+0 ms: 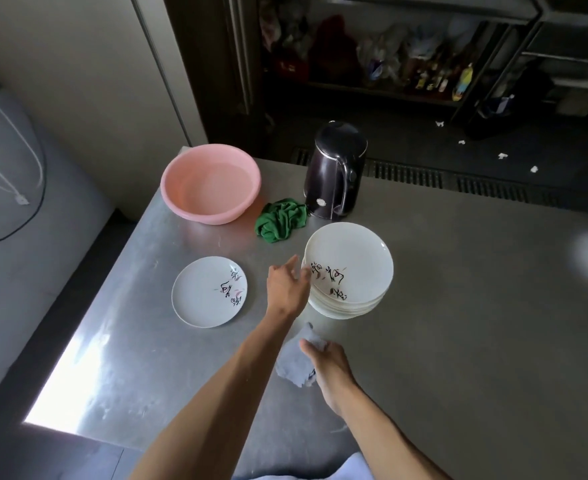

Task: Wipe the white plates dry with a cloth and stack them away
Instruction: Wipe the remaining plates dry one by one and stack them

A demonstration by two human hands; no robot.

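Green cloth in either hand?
No, the green cloth lies by the kettle; the right hand grips the grey cloth.

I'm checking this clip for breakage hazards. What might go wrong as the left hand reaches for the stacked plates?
The stack of plates looks slightly uneven, so pulling one off with the left hand alone might shift the rest. The right hand grips the grey cloth, so it cannot readily steady the stack. The kettle stands close behind the stack and might be knocked.
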